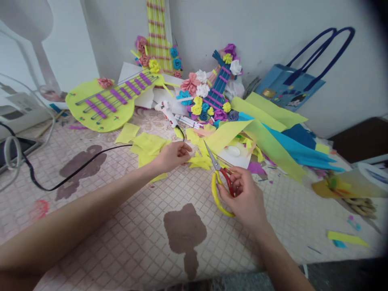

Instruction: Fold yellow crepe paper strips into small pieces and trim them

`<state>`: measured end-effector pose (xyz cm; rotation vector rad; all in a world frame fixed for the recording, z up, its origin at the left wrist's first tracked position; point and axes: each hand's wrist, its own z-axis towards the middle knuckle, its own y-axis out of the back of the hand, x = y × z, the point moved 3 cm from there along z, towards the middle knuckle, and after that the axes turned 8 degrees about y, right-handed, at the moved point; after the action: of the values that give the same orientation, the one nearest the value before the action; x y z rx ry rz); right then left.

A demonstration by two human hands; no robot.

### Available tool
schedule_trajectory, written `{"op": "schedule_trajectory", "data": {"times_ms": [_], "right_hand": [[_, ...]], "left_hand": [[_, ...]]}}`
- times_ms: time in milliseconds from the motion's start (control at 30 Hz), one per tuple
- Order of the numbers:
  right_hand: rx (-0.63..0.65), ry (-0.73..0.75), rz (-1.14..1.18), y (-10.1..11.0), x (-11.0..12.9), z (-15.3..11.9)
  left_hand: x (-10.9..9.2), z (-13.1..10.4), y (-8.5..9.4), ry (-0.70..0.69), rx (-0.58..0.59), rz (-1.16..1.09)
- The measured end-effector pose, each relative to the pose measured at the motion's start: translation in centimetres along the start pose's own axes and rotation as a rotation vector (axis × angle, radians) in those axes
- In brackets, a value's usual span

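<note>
Scissors [219,178] with one yellow and one red handle are in my right hand [247,198], their closed blades pointing up and left. My left hand [176,154] has its fingers curled together beside cut yellow paper pieces [148,146]; whether it pinches anything is too small to tell. More small yellow scraps [200,161] lie between the two hands. Beyond the scissors, a long yellow-green paper strip [227,136] rests over the pile.
A white glue gun [166,114] lies behind my left hand, its black cord running left. Flower-trimmed paper guitars [103,106] stand at the back. A blue bag [287,85] and a plastic cup [348,182] are on the right.
</note>
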<state>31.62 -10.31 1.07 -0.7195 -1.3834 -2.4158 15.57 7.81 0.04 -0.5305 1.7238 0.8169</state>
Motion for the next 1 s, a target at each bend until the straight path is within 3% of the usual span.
{"op": "schedule_trajectory", "data": {"times_ms": [200,400,533,700,833,1000], "right_hand": [[0.006,0.039,-0.032,0.0,0.0,-0.1],[0.167,0.061,-0.238,-1.4,0.3,-0.2],[0.261,0.095,-0.302,-1.6,0.3,-0.2],[0.17,0.175,-0.211,-1.2,1.1,0.5],[0.218,0.356,-0.127,-2.4,4.2,2.0],[0.48,0.591,-0.163,-6.3,9.2,3.3]], "left_hand": [[-0.3,0.7,-1.3,-0.113,-0.058,0.25],[-0.5,0.1,-1.7,-0.178,-0.158,0.463],[-0.6,-1.5,0.7,-0.217,-0.228,0.512],[-0.1,-5.0,6.1,-0.205,-0.342,0.56],[0.4,-7.5,9.1,-0.168,-0.392,0.594],[0.9,-9.1,10.2,-0.14,-0.425,0.577]]}}
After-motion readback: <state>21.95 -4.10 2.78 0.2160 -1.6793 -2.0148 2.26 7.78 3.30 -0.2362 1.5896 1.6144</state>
